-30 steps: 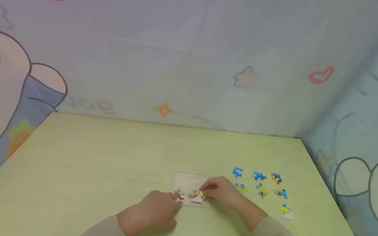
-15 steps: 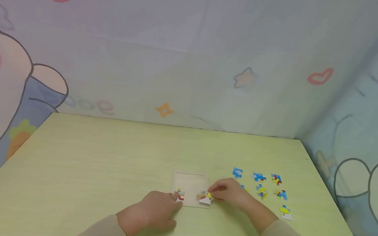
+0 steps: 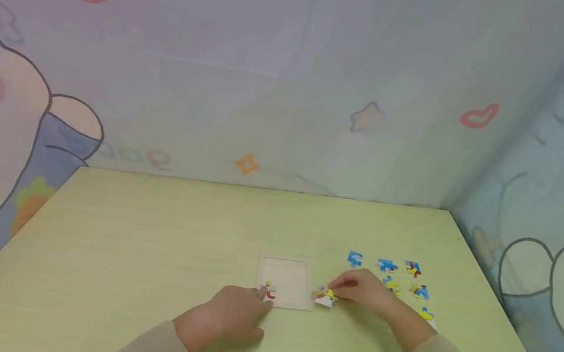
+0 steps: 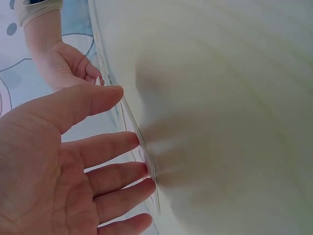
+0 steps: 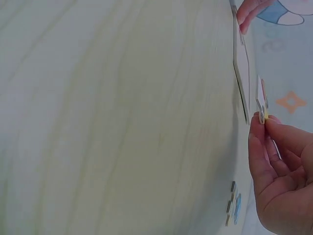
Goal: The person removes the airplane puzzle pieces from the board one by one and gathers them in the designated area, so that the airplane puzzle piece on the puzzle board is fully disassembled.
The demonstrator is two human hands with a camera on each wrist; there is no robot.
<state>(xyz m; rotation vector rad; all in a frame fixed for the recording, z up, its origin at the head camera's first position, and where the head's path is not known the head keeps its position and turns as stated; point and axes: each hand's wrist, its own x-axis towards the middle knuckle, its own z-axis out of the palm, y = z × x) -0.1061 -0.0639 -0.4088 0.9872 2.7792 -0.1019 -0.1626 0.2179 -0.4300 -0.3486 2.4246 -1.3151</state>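
A shallow square puzzle tray (image 3: 290, 307) lies on the table. In its near left corner sits a jigsaw piece (image 3: 270, 294) with red and white print, partly under my left hand (image 3: 237, 313). The left fingers are extended, their tips resting on that piece and the tray's edge. Just right of the tray, my right hand (image 3: 365, 291) pinches another jigsaw piece (image 3: 325, 297), white and yellow, between thumb and fingertips. The right wrist view shows this pinched piece (image 5: 261, 100) raised off the table beside the tray (image 5: 239, 68).
Several loose jigsaw pieces (image 3: 386, 265) in blue, yellow and red lie in rows at the right of the table (image 3: 162, 231); my right hand and forearm cover some. A cartoon-printed curtain (image 3: 231, 74) stands behind and along the sides.
My right hand has moved right with its pinched piece, from over the tray to beyond its right edge. My left hand has stayed in place.
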